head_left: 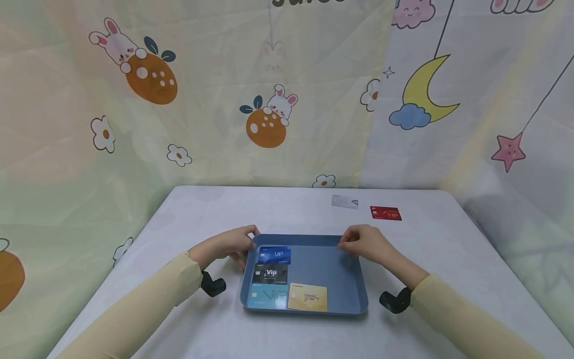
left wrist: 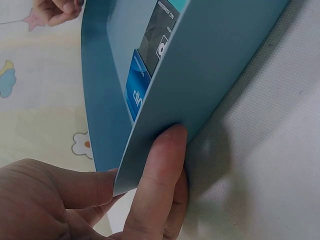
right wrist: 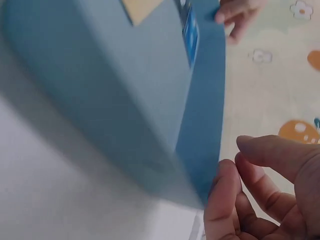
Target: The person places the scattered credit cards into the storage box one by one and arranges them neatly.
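Note:
A shallow blue tray (head_left: 341, 299) lies on the table. My left hand (head_left: 230, 244) pinches its far left corner. In the left wrist view, that thumb (left wrist: 95, 187) meets the rim and a finger lies against the outer wall. At the far right corner, the curled fingers of my right hand (head_left: 368, 243) touch the tray edge. Inside, at the left, a blue VIP card (head_left: 275, 255), a black Vip card (head_left: 270, 273) and a light blue VIP card (head_left: 267, 296) form a column. A gold card (head_left: 307, 297) sits beside the lowest.
Beyond the tray, a silvery white card (head_left: 345, 201) and a red VIP card (head_left: 385, 213) lie apart on the white table (head_left: 251, 207). A patterned cloth (head_left: 211, 60) hangs behind the table. Dark wrist cameras sit below both wrists.

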`<state>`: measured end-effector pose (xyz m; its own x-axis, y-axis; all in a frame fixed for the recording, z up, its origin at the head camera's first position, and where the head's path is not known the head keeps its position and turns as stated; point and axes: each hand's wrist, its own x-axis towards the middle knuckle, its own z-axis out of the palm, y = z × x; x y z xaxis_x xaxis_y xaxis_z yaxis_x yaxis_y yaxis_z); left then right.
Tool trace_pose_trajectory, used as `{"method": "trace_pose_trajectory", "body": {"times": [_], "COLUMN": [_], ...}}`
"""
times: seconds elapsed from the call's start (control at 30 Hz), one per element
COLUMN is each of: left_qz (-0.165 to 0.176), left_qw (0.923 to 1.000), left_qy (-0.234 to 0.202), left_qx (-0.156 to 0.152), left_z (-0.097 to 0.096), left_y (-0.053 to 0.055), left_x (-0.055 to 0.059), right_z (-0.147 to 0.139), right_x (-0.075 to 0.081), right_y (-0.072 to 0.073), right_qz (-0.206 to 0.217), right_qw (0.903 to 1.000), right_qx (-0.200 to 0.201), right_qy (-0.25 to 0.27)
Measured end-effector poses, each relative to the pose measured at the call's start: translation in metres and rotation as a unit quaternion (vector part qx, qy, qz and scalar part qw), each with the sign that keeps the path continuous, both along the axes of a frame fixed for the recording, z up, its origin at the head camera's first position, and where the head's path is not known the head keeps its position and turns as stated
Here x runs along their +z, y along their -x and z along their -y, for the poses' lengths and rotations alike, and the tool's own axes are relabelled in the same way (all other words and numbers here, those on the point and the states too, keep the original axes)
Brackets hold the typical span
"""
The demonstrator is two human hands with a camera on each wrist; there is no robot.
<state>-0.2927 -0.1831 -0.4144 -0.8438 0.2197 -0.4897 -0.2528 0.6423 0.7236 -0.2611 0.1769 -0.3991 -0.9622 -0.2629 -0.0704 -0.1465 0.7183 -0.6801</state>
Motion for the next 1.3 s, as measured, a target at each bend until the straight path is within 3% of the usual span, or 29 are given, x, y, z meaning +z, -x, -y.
{"method": "trace_pose_trajectory", "body": {"times": [0.27, 0.73, 1.3], "left_qz": [0.000, 0.004, 0.004], "left_qw": [1.0000, 0.9999, 0.9999], "left_qy": [0.007, 0.015, 0.014], "left_qx": [0.000, 0.000, 0.000], "left_z": [-0.001, -0.001, 0.000], "left_y": [0.000, 0.001, -0.001], "left_x": [0.000, 0.000, 0.002], "right_z": [-0.027, -0.065, -0.094], "right_x": [-0.004, -0.012, -0.025], "right_y": [0.016, 0.038, 0.053], "right_qz": [0.004, 0.025, 0.049], "right_qw": [0.9986, 0.9948, 0.9849], "right_qx": [-0.047, -0.096, -0.158], "right_qy": [-0.021, -0.023, -0.051]}}
